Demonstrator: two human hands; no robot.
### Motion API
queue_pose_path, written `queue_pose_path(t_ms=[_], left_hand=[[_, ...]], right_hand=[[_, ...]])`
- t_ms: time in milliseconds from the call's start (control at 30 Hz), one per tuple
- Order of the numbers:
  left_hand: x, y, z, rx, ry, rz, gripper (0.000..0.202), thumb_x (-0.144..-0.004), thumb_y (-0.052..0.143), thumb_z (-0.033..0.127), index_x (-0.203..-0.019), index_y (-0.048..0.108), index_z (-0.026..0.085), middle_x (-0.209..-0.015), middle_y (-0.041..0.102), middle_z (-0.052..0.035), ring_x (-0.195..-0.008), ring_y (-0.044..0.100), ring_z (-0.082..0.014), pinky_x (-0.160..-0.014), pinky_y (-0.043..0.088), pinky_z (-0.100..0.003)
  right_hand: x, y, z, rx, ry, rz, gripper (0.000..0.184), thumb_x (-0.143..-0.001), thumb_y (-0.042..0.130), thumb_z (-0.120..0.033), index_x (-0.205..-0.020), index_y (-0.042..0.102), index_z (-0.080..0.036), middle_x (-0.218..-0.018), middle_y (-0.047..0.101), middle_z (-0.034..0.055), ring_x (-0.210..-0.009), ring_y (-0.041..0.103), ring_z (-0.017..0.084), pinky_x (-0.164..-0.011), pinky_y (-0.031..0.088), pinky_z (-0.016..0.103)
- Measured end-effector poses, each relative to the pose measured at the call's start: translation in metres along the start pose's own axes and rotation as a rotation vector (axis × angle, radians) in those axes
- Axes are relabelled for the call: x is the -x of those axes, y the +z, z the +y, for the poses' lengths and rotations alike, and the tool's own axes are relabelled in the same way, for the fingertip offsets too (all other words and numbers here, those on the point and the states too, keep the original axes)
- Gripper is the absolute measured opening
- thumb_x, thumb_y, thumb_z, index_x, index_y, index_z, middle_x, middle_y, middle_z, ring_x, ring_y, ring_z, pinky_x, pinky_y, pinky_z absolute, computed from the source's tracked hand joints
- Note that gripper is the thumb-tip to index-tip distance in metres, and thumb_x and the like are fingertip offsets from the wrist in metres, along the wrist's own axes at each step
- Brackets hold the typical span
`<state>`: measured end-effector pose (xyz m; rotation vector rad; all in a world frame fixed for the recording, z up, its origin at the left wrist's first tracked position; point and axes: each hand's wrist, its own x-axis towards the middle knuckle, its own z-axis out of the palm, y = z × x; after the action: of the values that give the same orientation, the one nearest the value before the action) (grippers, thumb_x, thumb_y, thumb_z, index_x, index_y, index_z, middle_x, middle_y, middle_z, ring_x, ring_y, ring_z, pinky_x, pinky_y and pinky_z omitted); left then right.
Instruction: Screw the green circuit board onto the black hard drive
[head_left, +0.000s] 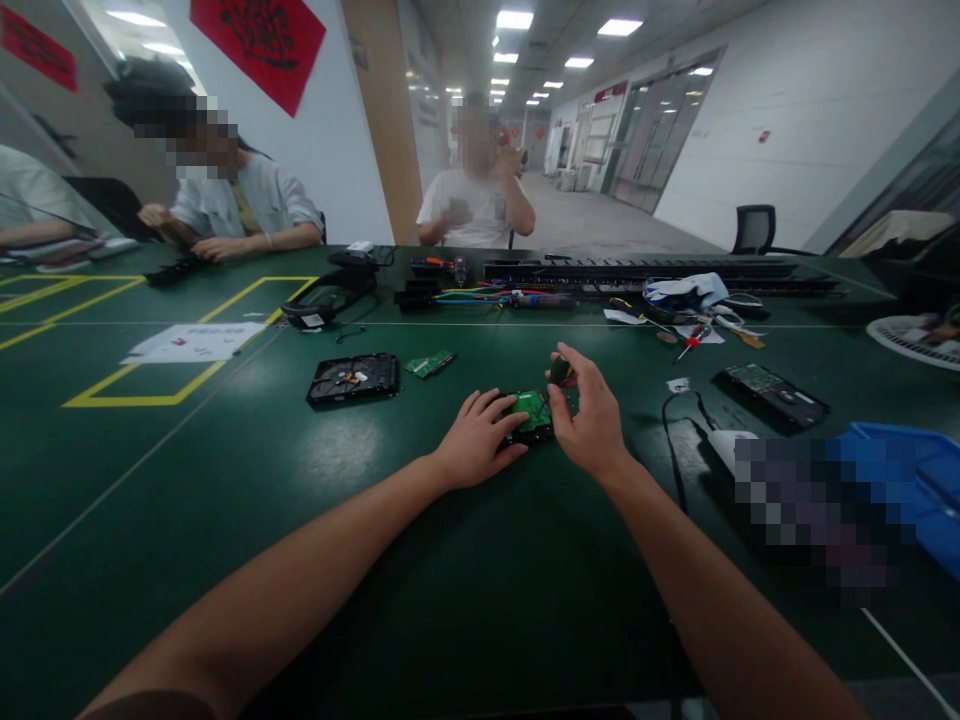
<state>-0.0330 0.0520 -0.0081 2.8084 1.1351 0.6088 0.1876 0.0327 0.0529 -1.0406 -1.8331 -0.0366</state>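
Observation:
A hard drive lies on the green table with its green circuit board facing up. My left hand grips it from the left, fingers over the board and thumb along the near edge. At the drive's right side my right hand is closed around a screwdriver, whose dark handle has a bit of yellow. The screwdriver's tip is hidden. To the left are another hard drive and a loose green circuit board.
A third hard drive lies right, near a blue bin and a strapped, partly blurred item. Cables, a red-handled screwdriver, a headset and papers lie farther back. People sit across the table.

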Motion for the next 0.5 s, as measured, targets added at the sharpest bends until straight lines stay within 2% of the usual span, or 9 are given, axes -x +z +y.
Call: queue_pose_path(t_ms=[100,233,500], left_hand=[[0.0000,0.0003,-0.0001,0.005,-0.003,0.001,0.053,-0.103,0.061,0.055,-0.149,0.060,0.028,-0.162,0.051,-0.0111,-0.157,0.035,-0.0395,-0.129,0.028,-0.067],[0.0005,0.0017,-0.0010,0.004,-0.008,0.001,0.053,-0.103,0.062,0.055,-0.149,0.060,0.029,-0.162,0.051,-0.0101,-0.158,0.034,-0.0390,-0.129,0.027,-0.067],[0.0006,0.0023,-0.0010,0.004,-0.002,0.007,0.053,-0.104,0.061,0.055,-0.149,0.060,0.029,-0.162,0.051,-0.0103,-0.158,0.035,-0.0392,-0.129,0.027,-0.067]], right_hand=[[-0.0010,-0.0008,-0.0009,0.023,-0.020,0.025,0.054,-0.102,0.060,-0.024,-0.154,0.049,-0.032,-0.136,0.064,0.0118,-0.120,0.065,0.029,-0.100,0.060,0.054],[-0.0009,-0.0011,0.0005,0.047,-0.003,0.055,0.049,-0.101,0.063,-0.024,-0.149,0.055,-0.033,-0.125,0.068,0.0096,-0.109,0.069,0.028,-0.095,0.062,0.053],[0.0034,0.0019,0.0051,-0.040,0.005,-0.002,0.053,-0.102,0.059,-0.018,-0.152,0.052,-0.036,-0.140,0.069,0.0078,-0.112,0.074,0.027,-0.099,0.064,0.053]])
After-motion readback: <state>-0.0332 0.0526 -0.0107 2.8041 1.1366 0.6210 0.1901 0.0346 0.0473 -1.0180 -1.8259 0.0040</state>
